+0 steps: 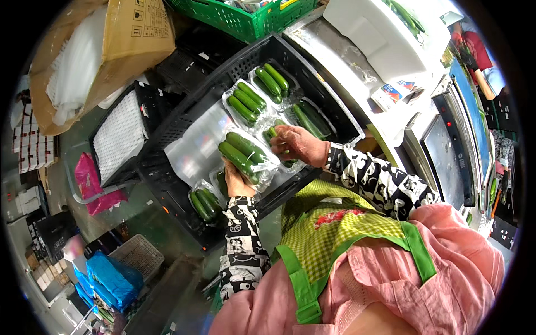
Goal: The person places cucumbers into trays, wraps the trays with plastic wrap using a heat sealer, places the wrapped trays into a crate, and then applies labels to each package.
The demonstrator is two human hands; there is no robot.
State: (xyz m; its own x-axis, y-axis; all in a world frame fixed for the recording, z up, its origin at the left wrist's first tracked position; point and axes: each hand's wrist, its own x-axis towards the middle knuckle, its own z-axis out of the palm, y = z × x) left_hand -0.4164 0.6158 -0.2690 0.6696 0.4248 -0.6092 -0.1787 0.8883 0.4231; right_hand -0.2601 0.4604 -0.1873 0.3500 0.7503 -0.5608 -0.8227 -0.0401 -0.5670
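My left hand (237, 181) grips a plastic-wrapped pack of cucumbers (241, 152) from below and holds it over the black crate (335, 91). My right hand (301, 144) is curled at another wrapped pack (271, 133) in the crate, its fingertips on or around it and partly hidden. More packs lie inside: two at the back (244, 101) (272, 81), a darker one at the right (307, 117), and one at the front left (204, 202). A translucent plastic sheet (192, 145) covers part of the crate floor.
A cardboard box (139, 30) of white plastic and a black crate with a white pad (120, 137) stand left. A green crate (262, 17) is behind. Machines (441, 156) and a white bin (379, 28) fill the right, where another person's arm (477, 72) shows. Blue bundles (114, 276) lie lower left.
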